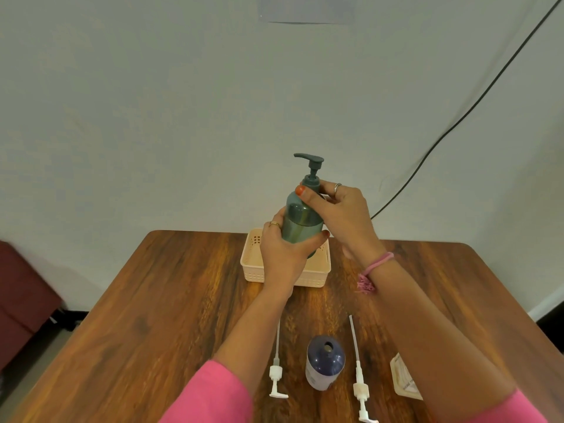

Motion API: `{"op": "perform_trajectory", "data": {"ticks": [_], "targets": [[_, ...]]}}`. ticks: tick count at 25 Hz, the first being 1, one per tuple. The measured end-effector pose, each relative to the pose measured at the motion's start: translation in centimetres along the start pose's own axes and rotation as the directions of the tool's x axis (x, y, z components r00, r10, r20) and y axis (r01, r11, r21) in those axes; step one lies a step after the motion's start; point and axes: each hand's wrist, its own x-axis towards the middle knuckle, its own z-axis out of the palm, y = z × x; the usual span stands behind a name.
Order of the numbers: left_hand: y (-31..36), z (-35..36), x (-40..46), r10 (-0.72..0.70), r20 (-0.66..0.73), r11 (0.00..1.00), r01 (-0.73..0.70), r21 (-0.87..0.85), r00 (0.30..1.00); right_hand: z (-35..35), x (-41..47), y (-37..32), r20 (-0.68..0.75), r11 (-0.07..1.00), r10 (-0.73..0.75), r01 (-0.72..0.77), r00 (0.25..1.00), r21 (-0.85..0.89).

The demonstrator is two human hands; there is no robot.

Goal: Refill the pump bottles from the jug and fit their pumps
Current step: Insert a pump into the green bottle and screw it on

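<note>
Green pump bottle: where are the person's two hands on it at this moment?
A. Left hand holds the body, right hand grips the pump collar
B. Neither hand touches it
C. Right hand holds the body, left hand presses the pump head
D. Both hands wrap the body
A: the left hand wraps the body of the green pump bottle above the basket, while the right hand pinches the collar under the pump head.

Soft even light; bowed edges
</note>
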Motion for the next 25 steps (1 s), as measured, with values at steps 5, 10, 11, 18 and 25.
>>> {"op": "perform_trajectory", "data": {"ticks": [5,10,11,18,25], "targets": [[-0.8,-1.5,1.3,-0.039,0.001,0.999,0.039,-0.012,0.999,0.2,-0.3,0.5,0.187,0.939,0.147,-0.077,0.971,-0.335],[-2.7,-2.3,3.2,-0.092,-0.009,0.996,0.092,-0.008,0.996,3.7,-0.4,3.0,0.118,0.928,0.118,-0.068,0.986,-0.367],[-2.8,-2.6,3.4,-0.091,-0.006,0.996,0.091,0.001,0.996,4.3,0.0,3.6,0.087,0.933,0.115,-0.078,0.990,-0.352],[-6.2,-7.6,6.4,-0.195,0.106,0.957,0.165,0.240,0.975,8.1,3.4,8.2,0.030,0.932,0.201,-0.182,0.979,-0.312],[-12.7,-14.9,8.8,-0.408,0.014,0.905,0.403,0.136,0.913,12.4,7.7,16.9,-0.001,0.829,0.373,-0.334,0.928,-0.448]]}}
